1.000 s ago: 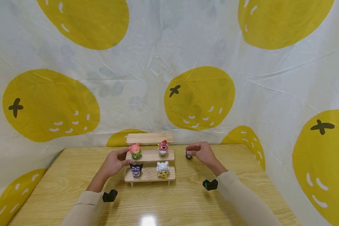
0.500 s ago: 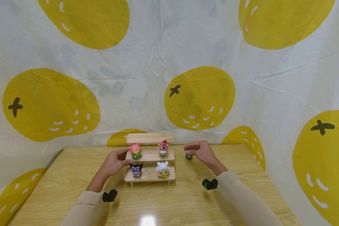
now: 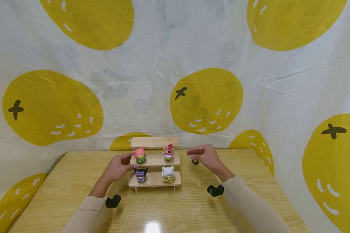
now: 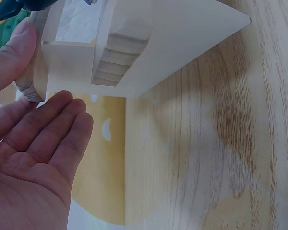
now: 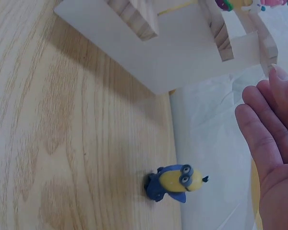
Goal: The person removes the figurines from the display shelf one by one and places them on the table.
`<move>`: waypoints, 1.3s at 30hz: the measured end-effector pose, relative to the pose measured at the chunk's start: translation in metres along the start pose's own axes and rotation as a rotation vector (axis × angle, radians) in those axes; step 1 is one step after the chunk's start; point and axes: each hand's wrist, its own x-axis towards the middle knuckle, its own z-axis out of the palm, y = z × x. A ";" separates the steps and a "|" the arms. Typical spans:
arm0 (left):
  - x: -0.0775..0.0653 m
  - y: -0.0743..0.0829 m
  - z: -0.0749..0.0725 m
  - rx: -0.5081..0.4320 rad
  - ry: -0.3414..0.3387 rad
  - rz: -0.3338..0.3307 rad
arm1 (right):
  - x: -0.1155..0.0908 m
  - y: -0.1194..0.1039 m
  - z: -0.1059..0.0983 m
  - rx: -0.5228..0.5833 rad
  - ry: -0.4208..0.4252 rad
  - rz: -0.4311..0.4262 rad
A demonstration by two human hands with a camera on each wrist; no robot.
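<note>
My left hand [image 3: 118,167] pinches the left end of the middle board of a three-tier wooden display stand [image 3: 154,142]; in the left wrist view its thumb [image 4: 19,52] lies on top, a finger beneath, and the other fingers extend. A pink-headed figurine [image 3: 140,155] stands right by that thumb. To the right of the stand, my right hand [image 3: 206,158] hovers with fairly straight fingers, holding nothing visible. Below it a Minion figurine [image 5: 175,181] stands on the table, apart from the hand in the right wrist view and partly hidden by it in the head view.
A red-and-pink figurine [image 3: 168,152] shares the middle board. On the lowest board stand a black-and-purple figurine [image 3: 140,175] and a white-and-yellow one [image 3: 168,174]. Behind the wooden table [image 3: 169,210] hangs a white cloth [image 3: 151,103] printed with yellow fruit.
My right hand has shifted slightly left, above the Minion figurine, which stays in place. The left hand keeps its grip on the stand.
</note>
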 end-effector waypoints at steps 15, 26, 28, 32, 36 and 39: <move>-0.001 0.002 -0.001 0.004 0.002 0.019 | -0.001 -0.017 0.012 0.032 -0.045 0.022; 0.000 0.002 -0.001 0.024 0.007 0.009 | 0.002 -0.024 0.022 0.029 -0.051 0.009; 0.000 0.002 -0.001 0.027 0.005 0.007 | 0.002 -0.024 0.023 0.039 -0.053 0.012; 0.001 0.001 -0.002 0.027 0.007 0.000 | 0.003 -0.026 0.027 0.051 -0.056 0.011; 0.001 0.001 -0.001 0.021 0.004 0.004 | 0.004 -0.028 0.031 0.073 -0.064 -0.004; 0.000 0.001 -0.001 0.009 -0.002 0.002 | 0.005 -0.029 0.034 0.098 -0.072 -0.011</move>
